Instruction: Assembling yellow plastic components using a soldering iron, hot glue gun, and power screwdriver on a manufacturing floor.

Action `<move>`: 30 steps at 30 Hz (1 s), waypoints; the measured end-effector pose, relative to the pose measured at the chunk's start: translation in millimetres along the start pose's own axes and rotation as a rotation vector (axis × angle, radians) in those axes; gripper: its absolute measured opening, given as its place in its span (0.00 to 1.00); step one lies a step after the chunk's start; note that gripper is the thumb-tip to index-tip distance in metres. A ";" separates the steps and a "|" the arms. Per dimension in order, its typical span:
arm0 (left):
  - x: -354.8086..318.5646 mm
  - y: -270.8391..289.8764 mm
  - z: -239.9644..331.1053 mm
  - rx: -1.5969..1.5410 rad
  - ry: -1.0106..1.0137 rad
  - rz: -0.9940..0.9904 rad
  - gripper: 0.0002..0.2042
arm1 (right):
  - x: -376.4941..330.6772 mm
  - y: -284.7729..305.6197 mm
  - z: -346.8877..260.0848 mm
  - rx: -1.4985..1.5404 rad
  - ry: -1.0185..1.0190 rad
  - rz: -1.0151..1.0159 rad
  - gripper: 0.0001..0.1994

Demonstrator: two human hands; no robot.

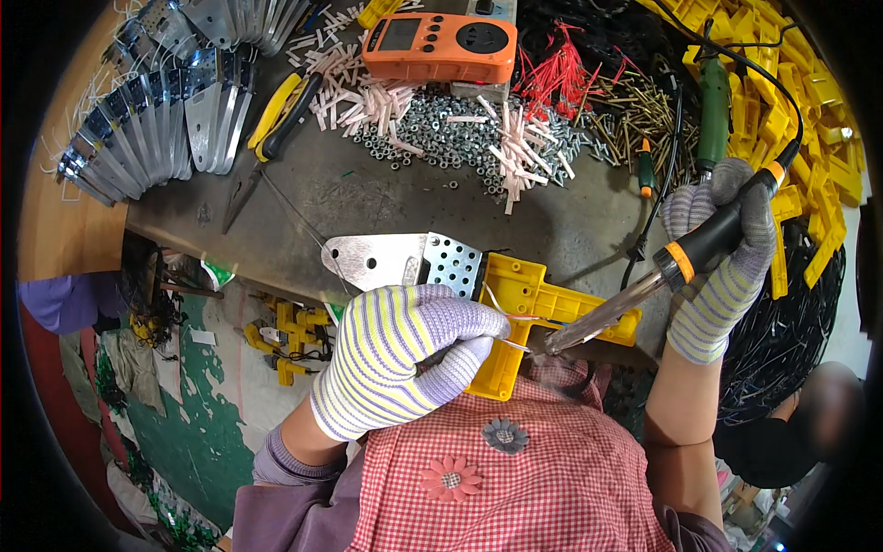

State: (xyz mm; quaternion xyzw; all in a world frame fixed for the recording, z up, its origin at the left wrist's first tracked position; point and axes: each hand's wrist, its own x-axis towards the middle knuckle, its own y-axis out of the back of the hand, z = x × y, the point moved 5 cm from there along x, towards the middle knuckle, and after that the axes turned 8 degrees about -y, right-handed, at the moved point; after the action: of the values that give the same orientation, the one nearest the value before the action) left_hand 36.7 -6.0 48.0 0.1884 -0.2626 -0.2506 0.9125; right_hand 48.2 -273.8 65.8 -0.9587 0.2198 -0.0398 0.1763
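My left hand, in a striped knit glove, pinches a thin wire between thumb and forefinger. Gripped in my gloved right hand is a soldering iron with a black handle and orange bands. Its metal shaft slants down to the left, and the tip is close to the wire end; whether they touch I cannot tell. A wisp of smoke seems to hang below the tip. Behind the wire lies an open yellow plastic housing, with a flat metal blade and perforated plate joined at its left.
Fanned metal blades and yellow-black pliers lie at far left. An orange meter stands behind piled nuts, pink sleeves and brass screws. A green-handled tool and yellow housings are at right. Another person shows at lower right.
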 end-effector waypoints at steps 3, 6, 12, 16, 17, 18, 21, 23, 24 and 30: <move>2.4 6.9 2.4 0.021 0.002 0.010 0.04 | -2.4 -1.6 -3.6 -0.017 -0.044 0.033 0.17; 13.3 25.9 0.1 0.166 -0.036 0.063 0.03 | 1.6 8.7 -10.9 -0.049 0.007 0.109 0.16; 51.1 34.5 -28.6 0.406 -0.187 0.316 0.08 | 9.8 25.1 -29.6 0.083 0.079 0.211 0.17; 50.6 21.2 -67.5 0.430 -0.068 0.222 0.07 | 14.8 34.7 -41.8 0.191 0.254 0.036 0.15; 50.5 20.5 -71.3 0.411 -0.045 0.232 0.06 | 18.1 52.9 -41.7 0.232 0.280 0.118 0.15; 48.7 19.1 -74.2 0.395 -0.011 0.238 0.06 | 20.8 46.2 -41.4 0.069 0.279 0.334 0.17; 49.2 18.6 -69.0 0.424 -0.002 0.192 0.06 | 46.9 1.4 -42.5 -0.541 0.445 0.129 0.13; 49.8 17.2 -66.7 0.403 -0.004 0.192 0.07 | 74.2 -6.5 -31.4 -0.766 0.602 0.050 0.10; 54.0 15.0 -64.3 0.396 -0.023 0.184 0.07 | 86.4 -6.6 -33.3 -0.872 0.637 0.087 0.09; 59.4 13.6 -67.6 0.440 -0.014 0.167 0.07 | 164.5 -13.2 -0.1 -1.282 0.758 0.022 0.22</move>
State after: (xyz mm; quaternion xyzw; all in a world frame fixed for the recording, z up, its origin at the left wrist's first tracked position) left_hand 124.1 -13.7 23.8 0.3584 -0.3320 -0.1121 0.8653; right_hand 201.6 -334.4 70.4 -0.7920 0.2550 -0.2298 -0.5049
